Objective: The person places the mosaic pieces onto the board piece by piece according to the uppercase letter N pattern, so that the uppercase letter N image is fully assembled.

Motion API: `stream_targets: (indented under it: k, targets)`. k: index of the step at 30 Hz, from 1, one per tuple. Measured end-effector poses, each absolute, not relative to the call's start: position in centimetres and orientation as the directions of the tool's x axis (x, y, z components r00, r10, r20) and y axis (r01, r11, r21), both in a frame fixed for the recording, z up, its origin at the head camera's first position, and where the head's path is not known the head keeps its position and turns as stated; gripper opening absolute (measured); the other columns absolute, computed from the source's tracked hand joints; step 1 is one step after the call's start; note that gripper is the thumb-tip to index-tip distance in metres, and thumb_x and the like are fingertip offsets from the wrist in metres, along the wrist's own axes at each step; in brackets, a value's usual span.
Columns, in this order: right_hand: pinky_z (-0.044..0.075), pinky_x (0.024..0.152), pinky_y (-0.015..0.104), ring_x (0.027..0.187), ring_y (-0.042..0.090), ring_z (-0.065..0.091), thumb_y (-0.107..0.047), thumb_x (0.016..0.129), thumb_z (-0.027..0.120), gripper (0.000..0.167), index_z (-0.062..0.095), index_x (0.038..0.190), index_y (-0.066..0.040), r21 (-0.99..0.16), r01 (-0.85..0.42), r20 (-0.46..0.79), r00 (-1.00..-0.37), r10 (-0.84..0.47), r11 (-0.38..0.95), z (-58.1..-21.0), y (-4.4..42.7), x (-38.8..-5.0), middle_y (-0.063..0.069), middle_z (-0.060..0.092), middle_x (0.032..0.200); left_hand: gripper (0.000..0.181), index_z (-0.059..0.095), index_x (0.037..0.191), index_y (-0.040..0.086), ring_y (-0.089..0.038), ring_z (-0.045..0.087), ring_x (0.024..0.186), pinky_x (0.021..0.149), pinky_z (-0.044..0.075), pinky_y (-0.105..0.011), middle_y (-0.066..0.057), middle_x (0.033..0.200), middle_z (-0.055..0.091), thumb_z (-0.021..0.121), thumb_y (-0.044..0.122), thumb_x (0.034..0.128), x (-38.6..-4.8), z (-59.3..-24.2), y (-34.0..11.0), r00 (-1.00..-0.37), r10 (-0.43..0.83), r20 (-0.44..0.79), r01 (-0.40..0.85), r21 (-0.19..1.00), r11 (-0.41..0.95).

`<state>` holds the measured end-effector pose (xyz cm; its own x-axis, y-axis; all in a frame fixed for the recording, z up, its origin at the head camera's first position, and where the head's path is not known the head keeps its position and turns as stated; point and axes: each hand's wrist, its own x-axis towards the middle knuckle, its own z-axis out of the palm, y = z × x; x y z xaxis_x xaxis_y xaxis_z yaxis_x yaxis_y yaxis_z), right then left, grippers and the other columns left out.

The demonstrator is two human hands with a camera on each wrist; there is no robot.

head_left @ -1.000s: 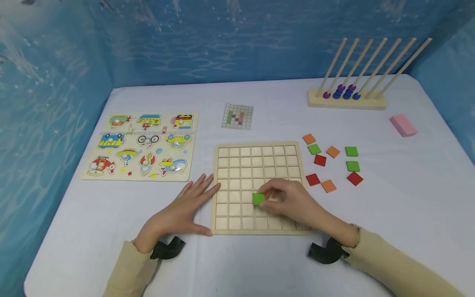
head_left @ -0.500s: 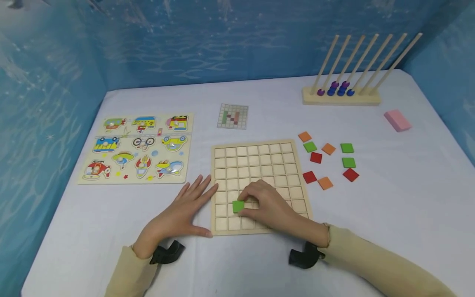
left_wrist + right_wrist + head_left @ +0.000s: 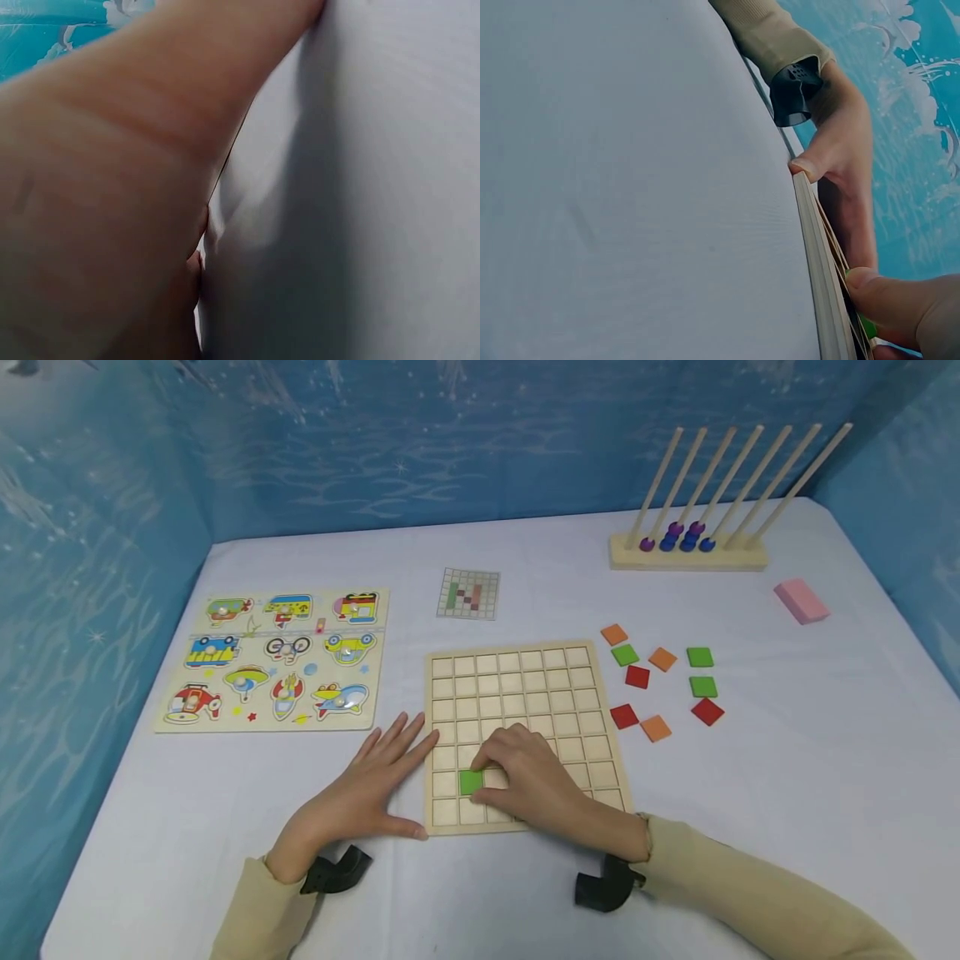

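A green square tile [image 3: 470, 782] lies in a cell of the wooden grid board [image 3: 517, 649], second column from the left and second row from the bottom. My right hand [image 3: 528, 781] pinches this tile at its right side between thumb and fingers; in the right wrist view a sliver of green tile [image 3: 868, 327] shows by the thumb. With fingers spread, my left hand [image 3: 363, 789] rests on the table, its index fingertip and thumb tip touching the board's left edge. The left wrist view is mostly wrist and tablecloth.
Several loose tiles in orange, green and red [image 3: 637, 677] lie right of the board. A pattern card [image 3: 468, 594] sits behind it. At the left is a vehicle peg puzzle [image 3: 281, 672]. A bead-and-rod stand [image 3: 688, 560] and a pink block [image 3: 802, 601] are at the back right.
My right hand has carried the green tile left and slightly nearer across the board, down into a cell. The left hand stays in place. The head view has shifted a little.
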<state>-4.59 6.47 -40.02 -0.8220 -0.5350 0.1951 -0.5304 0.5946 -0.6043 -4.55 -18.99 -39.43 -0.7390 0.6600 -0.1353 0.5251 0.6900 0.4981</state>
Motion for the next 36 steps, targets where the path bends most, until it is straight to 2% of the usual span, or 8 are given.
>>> stream_targets:
  k: [13,17,21,25,29,32,36]
  targets:
    - [0.039,0.076,0.032,0.089,0.012,0.047,-0.029,0.066,0.085,0.029,0.067,0.087,-0.020,-0.617,-0.537,0.225,-0.821,-0.525,0.575,-40.2,6.2,-4.5,-0.012,0.056,0.088,0.113,0.015,0.151,0.016,-0.021,-0.008,0.140,0.109,-0.001,-0.048,-0.004,0.156,0.000,0.072,0.063,0.0653,-4.5,-39.4,-19.2,-0.741,0.659,-0.132,0.525,0.499,0.689]
    - [0.039,0.078,0.032,0.090,0.009,0.046,-0.028,0.068,0.084,0.031,0.065,0.092,-0.020,-0.717,-0.447,0.160,-0.852,-0.498,0.535,-39.8,6.6,-4.7,-0.014,0.058,0.092,0.113,0.015,0.151,0.017,-0.022,-0.008,0.140,0.109,-0.001,-0.047,-0.003,0.156,0.000,0.071,0.064,0.0660,-4.6,-39.5,-19.2,-0.738,0.662,-0.126,0.531,0.496,0.687]
    - [0.042,0.082,0.035,0.094,0.012,0.050,-0.022,0.071,0.083,0.033,0.066,0.098,-0.015,-0.818,-0.348,0.126,-0.885,-0.448,0.458,-38.3,8.1,-5.6,-0.009,0.061,0.098,0.112,0.014,0.152,0.019,-0.021,-0.008,0.140,0.109,-0.002,-0.046,-0.002,0.156,-0.002,0.069,0.066,0.0668,-4.7,-39.7,-19.2,-0.734,0.667,-0.128,0.536,0.494,0.684]
    - [0.043,0.081,0.040,0.096,0.018,0.054,-0.014,0.074,0.080,0.031,0.066,0.101,-0.008,-0.839,-0.343,0.188,-0.911,-0.366,0.423,-37.2,11.2,-7.3,0.000,0.063,0.102,0.112,0.013,0.152,0.019,-0.022,-0.009,0.140,0.109,-0.003,-0.046,-0.002,0.156,-0.002,0.069,0.066,0.0668,-4.7,-39.9,-19.2,-0.733,0.669,-0.124,0.539,0.494,0.682]
    - [0.039,0.078,0.040,0.096,0.023,0.054,-0.010,0.079,0.076,0.029,0.065,0.104,-0.003,-0.808,-0.315,0.229,-0.947,-0.227,0.498,-36.5,15.7,-9.0,0.007,0.063,0.103,0.112,0.013,0.152,0.019,-0.022,-0.008,0.140,0.109,-0.003,-0.046,-0.003,0.156,-0.002,0.070,0.066,0.0668,-4.7,-39.8,-19.2,-0.733,0.669,-0.123,0.540,0.493,0.682]
    - [0.036,0.078,0.034,0.096,0.020,0.051,-0.020,0.082,0.074,0.030,0.066,0.109,-0.010,-0.767,-0.269,0.256,-0.961,-0.106,0.582,-38.5,20.5,-10.8,0.004,0.063,0.106,0.112,0.014,0.152,0.018,-0.022,-0.008,0.140,0.109,-0.003,-0.046,-0.003,0.156,-0.001,0.070,0.065,0.0671,-4.7,-39.7,-19.2,-0.732,0.670,-0.123,0.541,0.493,0.681]
    - [0.035,0.079,0.026,0.103,0.015,0.046,-0.040,0.085,0.067,0.039,0.063,0.120,-0.024,-0.723,-0.107,0.190,-0.981,0.048,0.682,-41.8,27.3,-12.4,-0.002,0.059,0.115,0.112,0.014,0.152,0.017,-0.023,-0.008,0.140,0.109,-0.003,-0.046,-0.004,0.156,-0.001,0.071,0.064,0.0674,-4.7,-39.7,-19.1,-0.730,0.673,-0.118,0.546,0.491,0.679]
